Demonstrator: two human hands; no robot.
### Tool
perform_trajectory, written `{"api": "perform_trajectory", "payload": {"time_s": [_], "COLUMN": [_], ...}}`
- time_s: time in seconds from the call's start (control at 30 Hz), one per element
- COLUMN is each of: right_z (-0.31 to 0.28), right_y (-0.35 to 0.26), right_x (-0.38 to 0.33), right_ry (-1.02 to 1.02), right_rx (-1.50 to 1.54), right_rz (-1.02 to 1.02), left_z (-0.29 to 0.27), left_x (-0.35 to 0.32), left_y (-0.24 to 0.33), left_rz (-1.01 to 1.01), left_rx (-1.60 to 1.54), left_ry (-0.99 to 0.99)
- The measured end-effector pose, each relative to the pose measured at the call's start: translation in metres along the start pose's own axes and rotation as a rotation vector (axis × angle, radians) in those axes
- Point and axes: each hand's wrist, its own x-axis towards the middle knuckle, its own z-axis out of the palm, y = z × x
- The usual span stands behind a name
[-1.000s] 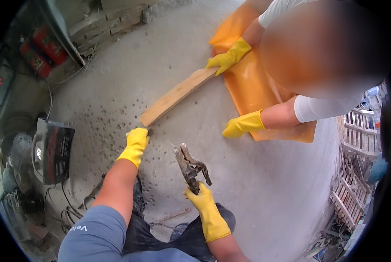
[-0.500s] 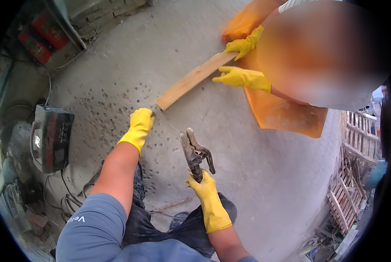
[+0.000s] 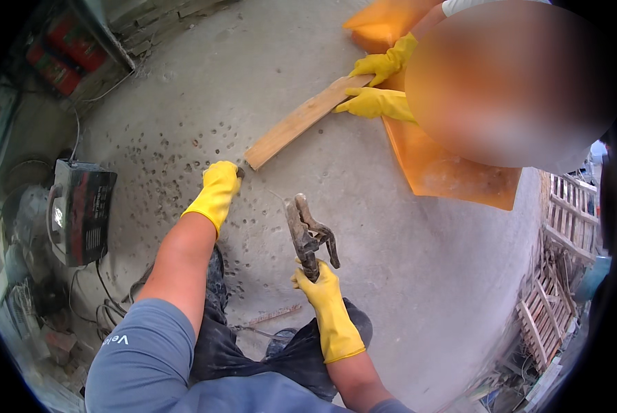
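My right hand, in a yellow rubber glove, grips the handle of a worn, dirty welding electrode holder, whose jaws point away from me. A thin rod juts from the jaws toward the upper left. My left hand, also gloved in yellow, is closed, with a small dark bit at its fingertips that I cannot make out. Just beyond those fingers is the near end of a wooden plank. A co-worker's two yellow-gloved hands hold the plank's far end.
A dark welding machine stands at the left, with cables trailing toward my legs. Many small round marks dot the concrete floor. An orange apron covers the co-worker's front. Wooden pallets and scrap lie at the right.
The co-worker's nearer hand has moved up from beside the plank to grip it. My left hand and the electrode holder have shifted slightly upward in the picture.
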Motion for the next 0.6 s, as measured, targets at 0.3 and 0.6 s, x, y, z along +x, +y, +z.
{"api": "perform_trajectory", "payload": {"time_s": [0.3, 0.6], "right_z": [-0.001, -0.001], "right_y": [-0.002, -0.009], "right_x": [-0.001, -0.002], "right_ry": [-0.013, -0.016], "right_rx": [-0.009, -0.034], "right_rz": [0.011, -0.002], "left_z": [0.009, 0.012], "left_x": [0.001, -0.002], "left_y": [-0.002, -0.004], "left_rz": [0.012, -0.006], "left_rx": [0.040, -0.012], "left_ry": [0.020, 0.064]}}
